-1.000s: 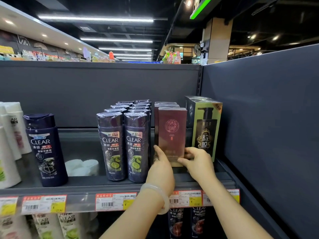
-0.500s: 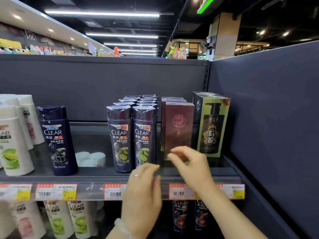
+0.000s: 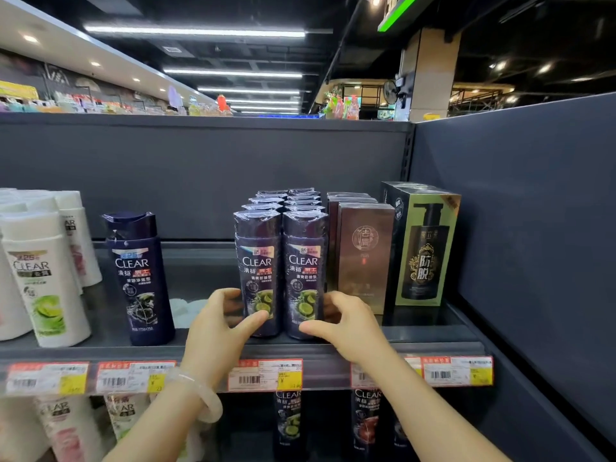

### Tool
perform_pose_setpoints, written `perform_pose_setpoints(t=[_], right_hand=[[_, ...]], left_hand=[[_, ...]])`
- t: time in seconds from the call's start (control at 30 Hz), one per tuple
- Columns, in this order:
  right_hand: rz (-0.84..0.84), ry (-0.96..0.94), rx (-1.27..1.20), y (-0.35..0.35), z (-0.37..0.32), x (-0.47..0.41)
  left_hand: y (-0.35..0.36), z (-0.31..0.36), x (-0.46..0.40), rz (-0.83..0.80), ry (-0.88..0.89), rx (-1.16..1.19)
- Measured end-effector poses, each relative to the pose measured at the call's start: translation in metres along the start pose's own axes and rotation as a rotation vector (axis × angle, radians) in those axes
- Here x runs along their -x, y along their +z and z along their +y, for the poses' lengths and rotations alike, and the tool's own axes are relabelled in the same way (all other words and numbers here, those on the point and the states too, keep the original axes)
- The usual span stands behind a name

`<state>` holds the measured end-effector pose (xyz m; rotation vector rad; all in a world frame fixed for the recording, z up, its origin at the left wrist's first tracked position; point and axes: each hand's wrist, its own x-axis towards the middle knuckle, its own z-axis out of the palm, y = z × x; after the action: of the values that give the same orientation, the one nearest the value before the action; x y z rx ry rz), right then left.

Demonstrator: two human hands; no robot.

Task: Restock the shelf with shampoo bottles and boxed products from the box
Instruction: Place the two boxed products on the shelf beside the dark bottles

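Two rows of dark purple CLEAR shampoo bottles stand on the grey shelf (image 3: 433,341), wrapped in clear film. My left hand (image 3: 221,328) clasps the front left bottle (image 3: 258,248) low down, thumb on its front and fingers on its left side. On the front right bottle (image 3: 305,248), my right hand (image 3: 345,323) holds the base, thumb in front and fingers round the right side. A row of maroon boxes (image 3: 365,248) stands just right of the bottles. Green-and-black boxes (image 3: 426,248) stand beside them. The supply box is not in view.
A single dark blue CLEAR bottle (image 3: 138,275) and several white bottles (image 3: 40,275) stand to the left. A gap of bare shelf lies between the blue bottle and the purple rows. A grey side panel (image 3: 533,261) closes the right end. Price tags (image 3: 265,375) line the shelf edge.
Both hands have left the front maroon box and shifted left and down. They now clasp the bases of the two front purple bottles. The maroon box stays in its row.
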<state>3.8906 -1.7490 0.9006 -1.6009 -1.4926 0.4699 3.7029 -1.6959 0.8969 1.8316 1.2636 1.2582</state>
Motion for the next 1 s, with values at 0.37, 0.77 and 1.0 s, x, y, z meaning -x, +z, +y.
perform_pose_setpoints(t=[0.37,0.77,1.0], right_hand=[[0.071,0.105,0.067,-0.002,-0.003,0.004],[0.527,-0.336,0.210,0.069,-0.022,0.093],[-0.018,-0.304,0.334,0.166,-0.034,0.120]], left_hand=[[0.001,-0.009,0.006,-0.021,0.081,0.032],[-0.022,-0.041,0.071,0.071,0.480,-0.053],[-0.080,-0.107,0.139,-0.011,0.421,-0.444]])
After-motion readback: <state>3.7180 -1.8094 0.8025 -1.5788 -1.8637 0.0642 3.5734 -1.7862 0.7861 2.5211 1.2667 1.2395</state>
